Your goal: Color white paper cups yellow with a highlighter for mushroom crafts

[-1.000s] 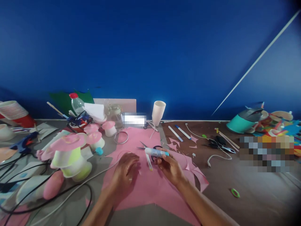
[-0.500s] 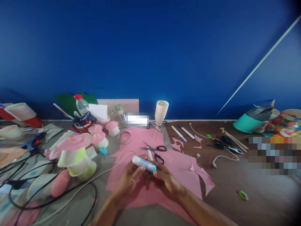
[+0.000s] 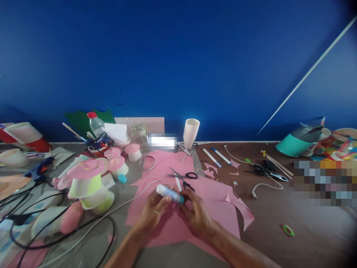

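My left hand point(image 3: 153, 214) and my right hand point(image 3: 196, 215) both grip a white glue stick point(image 3: 169, 193) with a blue end. It is held level just above a large pink paper sheet point(image 3: 181, 219). The left fingers wrap the white body, and the right fingers pinch the blue end. Black-handled scissors point(image 3: 182, 175) lie on the pink sheet just beyond my hands, next to a short white stick point(image 3: 178, 183).
At the left stand pink-topped cup crafts point(image 3: 87, 182), black cables point(image 3: 55, 234) and a blue glue gun point(image 3: 39, 169). A white cup point(image 3: 191, 133), a bottle point(image 3: 96, 124) and a jar stand by the blue wall. Pens point(image 3: 216, 156), pink scraps, more scissors point(image 3: 264, 169) and a teal pot point(image 3: 297, 143) lie right.
My right hand brought the glue stick from beside the scissors toward me. My left hand left the paper and took hold of the white body. The camera view shifted slightly.
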Action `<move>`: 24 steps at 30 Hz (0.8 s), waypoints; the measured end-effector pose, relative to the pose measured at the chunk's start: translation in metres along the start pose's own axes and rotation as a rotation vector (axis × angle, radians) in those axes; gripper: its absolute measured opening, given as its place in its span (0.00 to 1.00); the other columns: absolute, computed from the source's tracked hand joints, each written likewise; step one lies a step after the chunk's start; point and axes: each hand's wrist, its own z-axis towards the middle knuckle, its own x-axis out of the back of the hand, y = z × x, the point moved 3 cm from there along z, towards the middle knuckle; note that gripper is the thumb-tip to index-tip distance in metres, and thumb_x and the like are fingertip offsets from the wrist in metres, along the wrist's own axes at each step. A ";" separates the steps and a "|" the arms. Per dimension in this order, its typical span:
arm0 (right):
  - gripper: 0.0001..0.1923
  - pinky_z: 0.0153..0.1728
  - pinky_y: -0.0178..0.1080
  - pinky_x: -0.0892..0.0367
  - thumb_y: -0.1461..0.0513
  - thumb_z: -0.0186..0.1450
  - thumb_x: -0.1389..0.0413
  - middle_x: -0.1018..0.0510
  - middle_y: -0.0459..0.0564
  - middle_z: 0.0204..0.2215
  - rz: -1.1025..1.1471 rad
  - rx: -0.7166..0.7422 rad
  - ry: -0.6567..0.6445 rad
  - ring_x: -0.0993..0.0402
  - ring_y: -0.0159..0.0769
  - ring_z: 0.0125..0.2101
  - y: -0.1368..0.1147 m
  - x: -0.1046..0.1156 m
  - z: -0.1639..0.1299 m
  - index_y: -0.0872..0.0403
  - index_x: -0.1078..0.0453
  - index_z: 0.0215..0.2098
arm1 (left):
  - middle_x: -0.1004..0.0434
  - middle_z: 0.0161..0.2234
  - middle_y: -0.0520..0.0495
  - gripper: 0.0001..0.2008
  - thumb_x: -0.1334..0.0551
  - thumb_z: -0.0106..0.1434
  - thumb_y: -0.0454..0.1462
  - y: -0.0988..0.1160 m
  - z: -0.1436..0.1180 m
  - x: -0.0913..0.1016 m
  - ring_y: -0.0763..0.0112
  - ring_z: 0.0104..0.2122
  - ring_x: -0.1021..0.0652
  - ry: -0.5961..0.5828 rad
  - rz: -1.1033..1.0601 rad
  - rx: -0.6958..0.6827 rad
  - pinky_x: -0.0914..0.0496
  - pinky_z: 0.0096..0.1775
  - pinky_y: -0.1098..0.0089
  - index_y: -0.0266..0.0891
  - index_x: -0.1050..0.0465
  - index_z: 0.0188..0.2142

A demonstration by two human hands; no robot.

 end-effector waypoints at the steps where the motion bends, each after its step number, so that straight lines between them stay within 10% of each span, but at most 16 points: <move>1: 0.10 0.32 0.38 0.31 0.58 0.59 0.38 0.25 0.49 0.30 -0.083 0.068 0.038 0.29 0.36 0.31 -0.003 0.002 -0.001 0.53 0.29 0.37 | 0.19 0.40 0.42 0.26 0.35 0.55 0.56 0.000 0.000 -0.001 0.58 0.40 0.21 -0.002 -0.009 0.010 0.26 0.43 0.60 0.39 0.26 0.43; 12: 0.20 0.20 0.34 0.37 0.47 0.68 0.50 0.29 0.43 0.20 0.126 -0.114 -0.288 0.31 0.31 0.18 -0.001 -0.001 0.003 0.54 0.32 0.36 | 0.18 0.40 0.42 0.22 0.33 0.56 0.52 -0.002 -0.002 0.005 0.58 0.43 0.21 -0.058 -0.094 0.004 0.28 0.47 0.61 0.39 0.24 0.42; 19: 0.06 0.35 0.43 0.34 0.61 0.60 0.41 0.27 0.48 0.28 -0.439 0.403 0.053 0.32 0.39 0.30 -0.013 0.009 -0.002 0.52 0.34 0.35 | 0.18 0.40 0.44 0.21 0.34 0.57 0.51 0.001 -0.002 0.000 0.63 0.39 0.22 -0.090 -0.062 0.005 0.28 0.43 0.65 0.40 0.24 0.43; 24: 0.15 0.39 0.45 0.34 0.62 0.64 0.47 0.25 0.55 0.42 -0.442 0.456 -0.093 0.29 0.43 0.37 -0.020 0.009 0.000 0.53 0.36 0.50 | 0.18 0.40 0.43 0.22 0.34 0.57 0.53 0.000 -0.002 0.001 0.60 0.40 0.21 -0.087 -0.058 -0.001 0.28 0.45 0.61 0.40 0.24 0.43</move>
